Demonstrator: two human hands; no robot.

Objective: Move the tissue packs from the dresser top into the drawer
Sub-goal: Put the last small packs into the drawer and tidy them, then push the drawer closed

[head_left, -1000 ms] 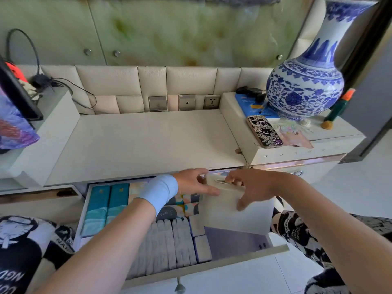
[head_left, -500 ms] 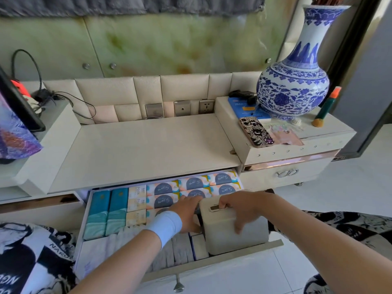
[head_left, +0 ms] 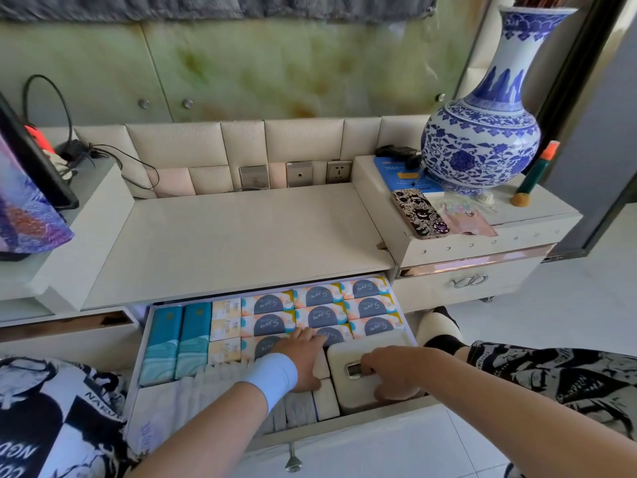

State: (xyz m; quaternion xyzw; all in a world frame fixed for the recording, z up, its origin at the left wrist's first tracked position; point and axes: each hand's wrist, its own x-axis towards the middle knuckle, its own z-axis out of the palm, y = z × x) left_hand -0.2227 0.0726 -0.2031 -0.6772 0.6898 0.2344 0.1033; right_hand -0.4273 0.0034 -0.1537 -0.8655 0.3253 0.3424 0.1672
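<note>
open drawer (head_left: 344, 427), lower centre, filled with tissue packs (head_left: 319, 298); left hand (head_left: 303, 357) lies flat on them, right hand (head_left: 393, 370) grips white tissue box (head_left: 372, 343) inside.

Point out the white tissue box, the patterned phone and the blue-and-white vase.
white tissue box (head_left: 370, 343), head view, bare back part of its top.
patterned phone (head_left: 420, 213), head view, middle of its case.
blue-and-white vase (head_left: 481, 157), head view, widest part of its belly.
</note>
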